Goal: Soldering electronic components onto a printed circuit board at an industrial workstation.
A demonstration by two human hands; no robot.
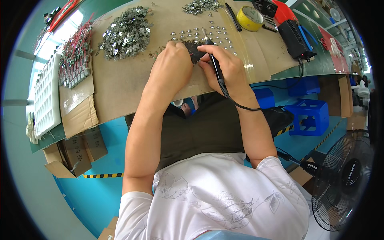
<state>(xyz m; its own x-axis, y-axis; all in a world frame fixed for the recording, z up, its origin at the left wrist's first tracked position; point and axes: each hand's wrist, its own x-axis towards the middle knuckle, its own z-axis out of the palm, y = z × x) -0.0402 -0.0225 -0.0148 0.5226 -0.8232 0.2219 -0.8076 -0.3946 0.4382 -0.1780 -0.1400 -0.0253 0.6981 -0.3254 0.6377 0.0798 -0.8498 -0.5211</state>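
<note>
Working over the green tabletop, we have a brown sheet beneath both hands and a heap of thin metal pieces at the left. Those pieces look light and stiff, probably slick, so we would lift them by their edges. Our left hand is curled downward beside a dark clump; its fingertips are hidden, so we cannot fairly say whether they grip anything. Our right hand has its fingers pinched on the soldering iron, whose tip points away from us, above the sheet. The iron should be light and rigid, with the cord tugging at its rear; the black handle is the place to hold, well clear of the metal tip. The dark clump seems loose and crumbly. Smallest, the silver beads would likely roll, needing a fine pinch.
</note>
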